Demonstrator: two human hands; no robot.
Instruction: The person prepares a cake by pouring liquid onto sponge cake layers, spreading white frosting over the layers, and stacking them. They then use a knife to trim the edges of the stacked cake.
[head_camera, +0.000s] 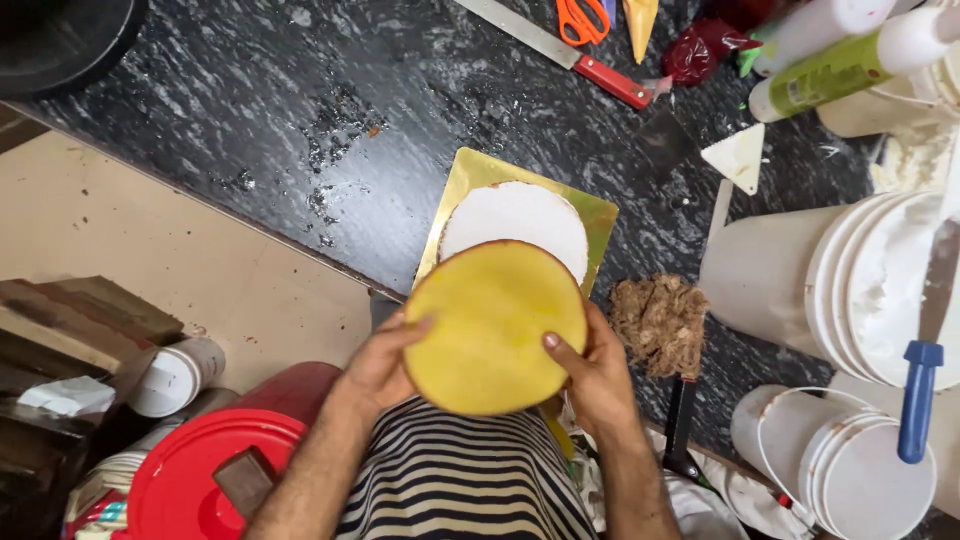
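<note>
Holding a round yellow sponge cake layer (494, 328) flat between them, both hands kept it lifted above the counter edge, close to the striped apron. The left hand (382, 362) cupped the layer's near-left rim, thumb laid on top and fingers hidden beneath, closed on the cake rather than spread. The right hand (597, 372) did the same on the right rim, thumb pressed onto the top surface. Such a two-sided hold probably kept the soft disc from bending or cracking under its own weight.

Just beyond the lifted layer, partly hidden by it, a second round layer coated in white cream (520, 220) sat on a square gold cake board (480, 172), which lay on the dark marbled stone counter (300, 110). A brown crumbly heap of cake trimmings (660, 322) lay just right of the right hand. Further right stood white plastic buckets of cream (850, 290), one with a blue-handled palette knife (925, 370) resting in it. A long red-handled knife (570, 55) and orange-handled scissors (583, 18) lay at the far edge, well apart from the hands. A red plastic lid (190, 480) showed below the counter at the left
</note>
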